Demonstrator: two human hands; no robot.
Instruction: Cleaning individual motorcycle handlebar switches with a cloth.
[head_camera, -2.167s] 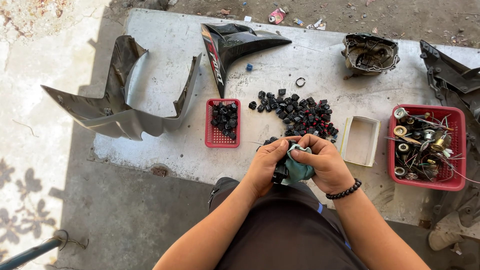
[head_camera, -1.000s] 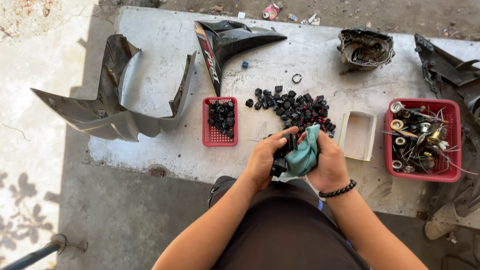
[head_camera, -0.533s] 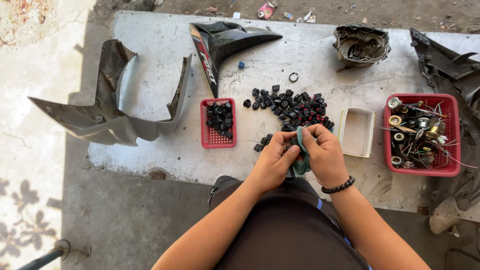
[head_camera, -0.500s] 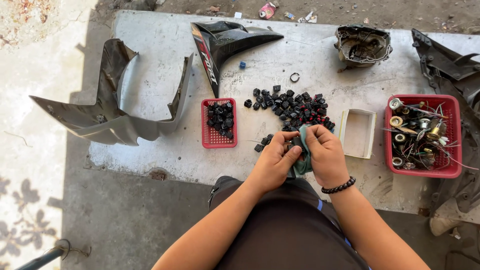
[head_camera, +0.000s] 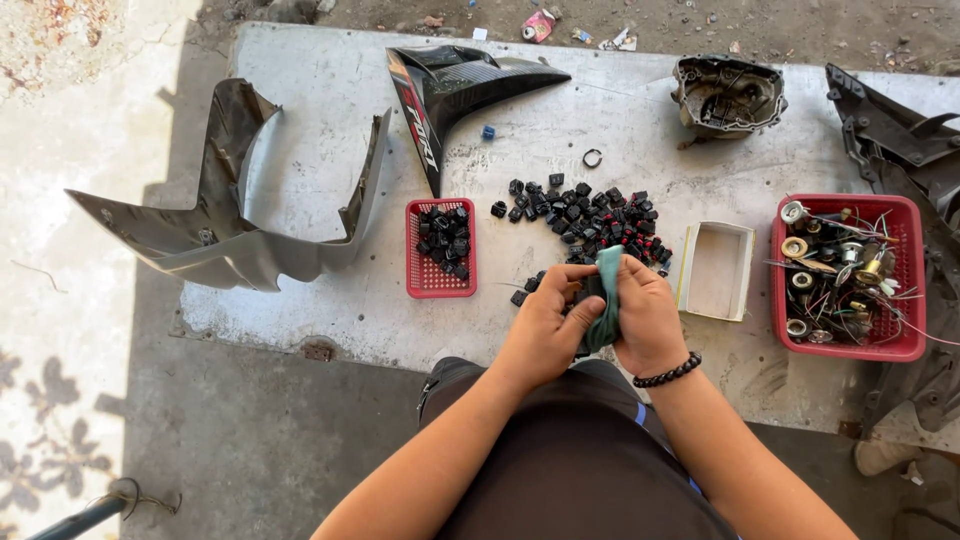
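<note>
Both hands, left (head_camera: 545, 325) and right (head_camera: 650, 322), close together around a cloth (head_camera: 605, 300), its length upright between them, the parts pile (head_camera: 590, 215) just beyond

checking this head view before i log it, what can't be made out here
- Whatever is wrapped in the teal cloth: the left hand and right hand cover it.
- Dark panel at right: cut off by the frame edge.
- Black parts pile: pieces too small to identify.
- Large red basket: tangled wires hide what lies beneath.
</note>
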